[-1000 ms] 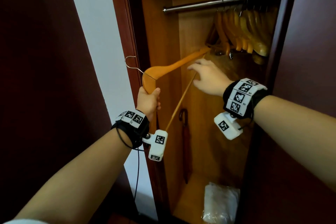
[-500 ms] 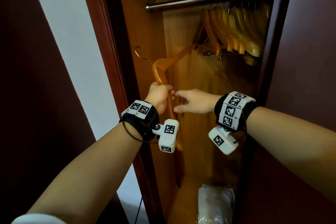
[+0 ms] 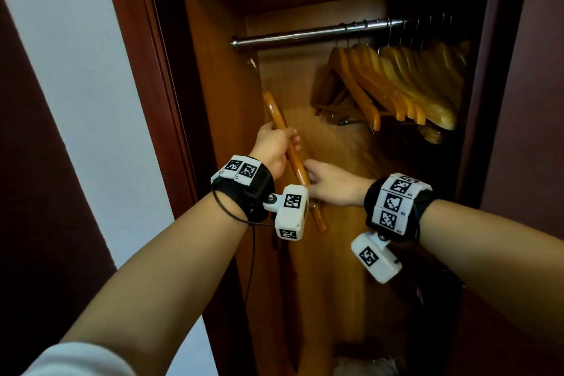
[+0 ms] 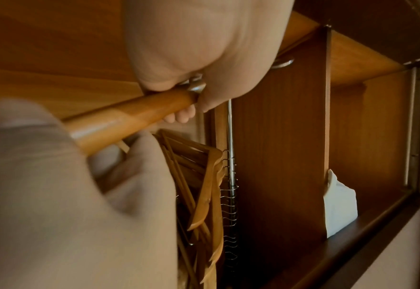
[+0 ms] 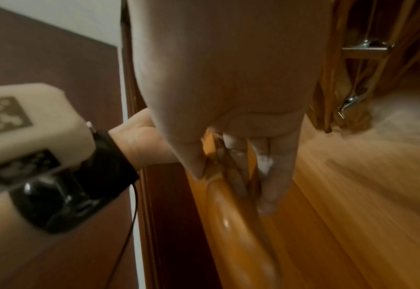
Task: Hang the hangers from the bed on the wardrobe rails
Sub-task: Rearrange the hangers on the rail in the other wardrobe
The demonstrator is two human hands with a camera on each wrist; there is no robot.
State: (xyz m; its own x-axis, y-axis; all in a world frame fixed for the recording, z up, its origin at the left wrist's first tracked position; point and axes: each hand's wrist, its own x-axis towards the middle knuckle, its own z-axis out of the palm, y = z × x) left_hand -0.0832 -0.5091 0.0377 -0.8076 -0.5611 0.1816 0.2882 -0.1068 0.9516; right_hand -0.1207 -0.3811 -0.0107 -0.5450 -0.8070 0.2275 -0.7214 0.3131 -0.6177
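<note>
An orange wooden hanger (image 3: 276, 119) stands almost upright, edge-on, near the wardrobe's left inner wall. Its metal hook (image 3: 252, 63) points up, just below the left end of the chrome rail (image 3: 305, 35). My left hand (image 3: 288, 139) grips the hanger around its middle. My right hand (image 3: 308, 174) holds the arm just below, thumb on one side and fingers (image 5: 273, 185) on the other side of the hanger (image 5: 228, 215). In the left wrist view the left hand (image 4: 194, 101) wraps the hanger (image 4: 129, 119) by the hook's base. Several wooden hangers (image 3: 396, 85) hang on the rail's right part.
The wardrobe's dark door frame (image 3: 146, 70) stands left of the opening, with a white wall (image 3: 76, 70) beyond it. A dark door (image 3: 525, 101) bounds the right. A white bundle (image 4: 339, 205) lies on a shelf. The rail's left stretch is bare.
The hanger has swung from a slant to nearly upright and gone deeper into the wardrobe. My right hand left its far tip and now holds it just below my left hand.
</note>
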